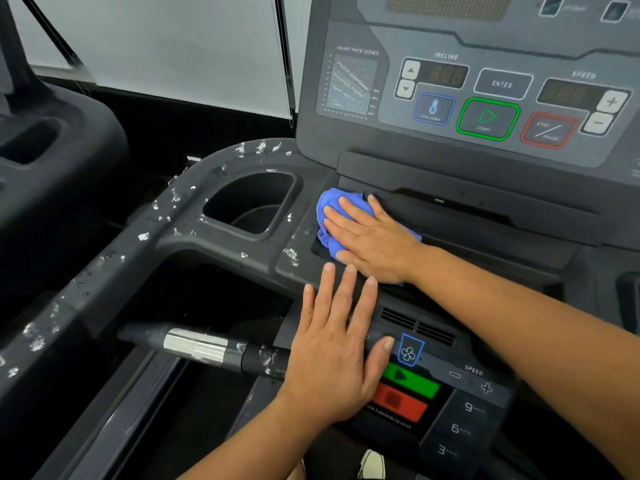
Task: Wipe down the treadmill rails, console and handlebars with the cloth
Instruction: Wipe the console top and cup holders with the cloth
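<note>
I am pressing my right hand [374,239], fingers straight, flat on the cloth [330,202], which is lying on the console [502,220] ledge just right of the cup holder [249,202]. My left hand [332,358] is resting, fingers flat and gripping nothing, on the near panel [460,410]

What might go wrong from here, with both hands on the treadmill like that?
1. The left hand lies flat on the lower panel, its thumb near the green button; a slip might press it, perhaps starting the belt.
2. The right hand presses the bunched blue cloth beside the cup holder; wiping leftward may push the white flecks on the rail into it.
</note>
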